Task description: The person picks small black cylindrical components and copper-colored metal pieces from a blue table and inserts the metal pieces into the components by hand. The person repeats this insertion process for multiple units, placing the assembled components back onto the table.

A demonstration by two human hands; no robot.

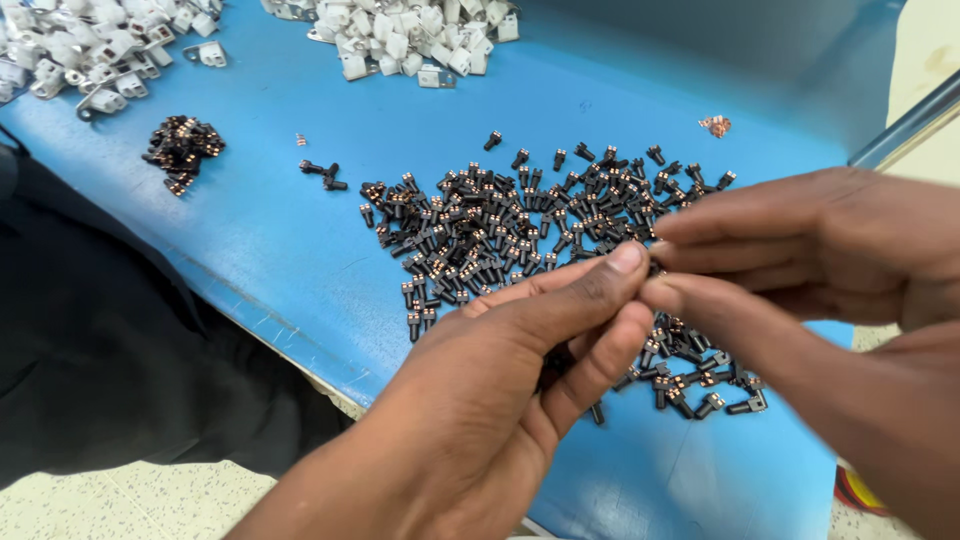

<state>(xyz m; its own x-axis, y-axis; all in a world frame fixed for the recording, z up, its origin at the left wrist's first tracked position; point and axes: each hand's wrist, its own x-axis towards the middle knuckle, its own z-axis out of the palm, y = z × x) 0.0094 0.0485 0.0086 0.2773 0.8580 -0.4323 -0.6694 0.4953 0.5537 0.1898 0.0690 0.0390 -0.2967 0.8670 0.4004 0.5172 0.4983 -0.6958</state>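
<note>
Head view, the only one. Mid frame, right of centre: left hand (500, 400) and right hand (800, 250) meeting fingertip to fingertip above the desk (260, 240). Left fingers (610, 275) pressed together at thumb and forefinger, right fingers (690, 300) likewise closed toward the same spot; something small pinched between them, most likely one of the black parts, but hidden by the fingertips and blurred, so cannot tell for sure.

Below and behind the hands, across the middle of the frame: big loose pile of black parts (500, 225), small pegs with copper-coloured ends, spread thin, some spilling under the right wrist toward lower right. Upper left: small black heap (183, 150), tightly clumped, well apart from the big pile. Between the two, a few strays (322, 174). Judging by this: small heap perhaps the handled share, big pile the share left, so early on, most pieces untouched; only a guess.

Top edge: two mounds of white parts (410, 35), one at upper left, one at upper centre, blocky plastic with metal tabs, none near the hands. Upper right: one tiny copper-coloured scrap (715, 126) lying alone.

Surface: blue mat over the desk, smooth, faint scuffs, edge running diagonally to lower centre. Left: dark cloth, probably clothing. Bottom left: pale speckled floor. Far right: a metal bar and pale surface, little else of the room in sight.
</note>
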